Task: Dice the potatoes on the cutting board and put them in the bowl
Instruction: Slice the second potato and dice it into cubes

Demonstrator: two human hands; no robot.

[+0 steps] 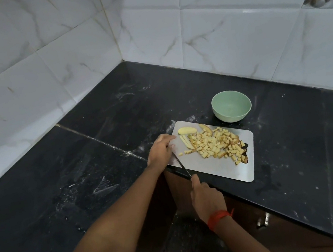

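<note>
I'm watching the head view: my left hand (160, 148) sits at the far-left edge of the cutting board (223, 171). Its index finger is stretched out flat towards the board's corner and the other fingers are bent down under the palm. I can't tell whether they pinch anything. My right hand (205, 198), with a red thread (219, 217) on the wrist, has its fingers wrapped round the handle of the knife (181, 164). The blade runs across the board's near-left corner and its tip disappears under the left hand.

The potato is all on the board. A heap of potato dice (216, 142) covers the middle and right, and some spill over the dark handle slot (246, 152). A few uncut strips (185, 142) lie just beside my left fingers, and one rounded slice (187, 130) lies beyond them.

The green bowl (231, 105) stands upright just past the board's far edge, not touching it. The heap lies between the strips and the bowl. Everything rests on the black counter (101, 158), in the corner of the white tiled walls (233, 28). A cabinet handle (263, 221) shows below the counter's front edge.
</note>
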